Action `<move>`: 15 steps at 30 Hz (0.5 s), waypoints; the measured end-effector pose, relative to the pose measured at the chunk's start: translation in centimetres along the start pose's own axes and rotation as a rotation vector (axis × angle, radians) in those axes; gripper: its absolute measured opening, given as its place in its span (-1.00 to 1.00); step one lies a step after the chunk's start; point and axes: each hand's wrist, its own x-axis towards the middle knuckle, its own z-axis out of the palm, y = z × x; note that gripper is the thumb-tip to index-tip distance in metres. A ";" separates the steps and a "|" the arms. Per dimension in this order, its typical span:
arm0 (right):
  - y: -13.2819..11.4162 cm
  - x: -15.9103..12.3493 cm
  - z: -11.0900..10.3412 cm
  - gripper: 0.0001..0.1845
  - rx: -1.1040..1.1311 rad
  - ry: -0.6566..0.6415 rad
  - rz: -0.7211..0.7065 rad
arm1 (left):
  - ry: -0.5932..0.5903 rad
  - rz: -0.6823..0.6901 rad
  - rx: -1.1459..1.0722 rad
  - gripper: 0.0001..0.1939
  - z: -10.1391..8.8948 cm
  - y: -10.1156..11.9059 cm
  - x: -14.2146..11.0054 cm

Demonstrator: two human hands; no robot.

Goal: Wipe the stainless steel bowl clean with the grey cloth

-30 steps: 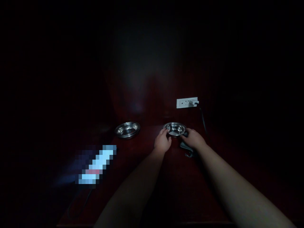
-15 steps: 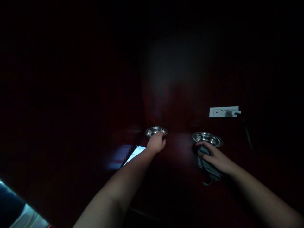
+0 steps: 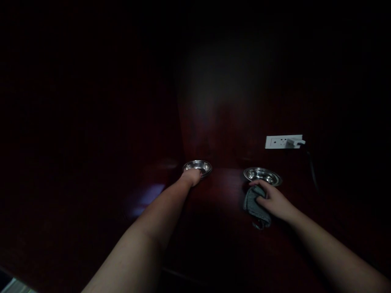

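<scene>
My left hand (image 3: pixel 192 177) is at the near edge of a shiny steel bowl (image 3: pixel 199 164), its fingers curled and partly hidden. Whether they grip the rim I cannot tell. Farther right, my right hand (image 3: pixel 275 201) is closed on a folded grey-green cloth (image 3: pixel 255 205), thumb on top, with a small loop hanging from its lower end. Just beyond that hand sits a second steel bowl (image 3: pixel 263 174), its near rim close to my fingers. Both bowls rest on a dark red, glossy surface (image 3: pixel 224 193).
A white socket plate (image 3: pixel 276 142) with a plug (image 3: pixel 295 142) is on the dark wall behind the right bowl. A dark cable (image 3: pixel 313 173) hangs from the plug. Most of the surroundings are very dark.
My left hand has shifted left along the bowl's near edge, and the lit phone beside my forearm no longer shows. The cloth has turned under my right hand. The view has shifted slightly.
</scene>
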 end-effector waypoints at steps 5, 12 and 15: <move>0.5 0.5 -0.3 -0.64 -0.040 0.144 -0.037 | -0.051 0.010 0.041 -0.62 -0.9 0.6 -0.3; 0.6 0.2 -0.2 -0.87 -0.334 0.122 -0.188 | -0.092 0.035 0.096 -0.65 -2.1 1.3 -0.8; 0.5 0.0 0.0 -0.92 -0.404 0.131 -0.226 | -0.105 0.037 0.117 -0.65 -2.4 1.3 -0.5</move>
